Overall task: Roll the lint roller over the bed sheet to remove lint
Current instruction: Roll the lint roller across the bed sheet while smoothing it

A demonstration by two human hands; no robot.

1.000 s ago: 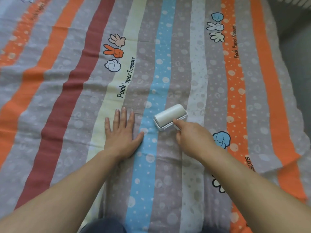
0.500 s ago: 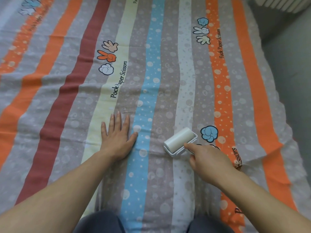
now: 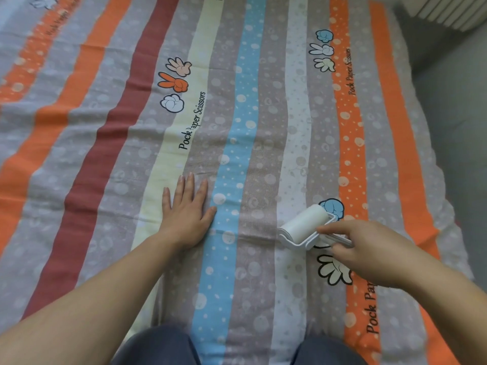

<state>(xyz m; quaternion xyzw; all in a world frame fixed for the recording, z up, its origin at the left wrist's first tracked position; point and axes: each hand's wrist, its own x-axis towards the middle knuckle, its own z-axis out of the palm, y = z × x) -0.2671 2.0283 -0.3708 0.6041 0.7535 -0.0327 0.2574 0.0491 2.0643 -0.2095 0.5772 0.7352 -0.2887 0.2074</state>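
A person kneels at the edge of a bed, seen from above, with both bare forearms reaching out over a striped bed sheet. The sheet has long bands of orange, dark red, cream, blue, pale grey and brownish grey, dotted with white bubbles and printed with cartoon hands.

The left hand lies flat on the sheet, palm down and fingers straight and slightly spread, between the cream band and the blue band. It is on the same spot as a second ago.

The right hand grips the handle of a white lint roller, forefinger stretched along the frame and the other fingers curled round the handle. The roll rests on the sheet, angled away to the right, on the pale grey band. Its far end touches a blue fist print, and a white open-hand print shows just below the hand.

A second ago the roller sat close to the left hand, beside the blue band. Half a second ago it was on the pale band, short of the fist print. Now the two hands are well apart.

Dark trouser knees show at the bottom edge.
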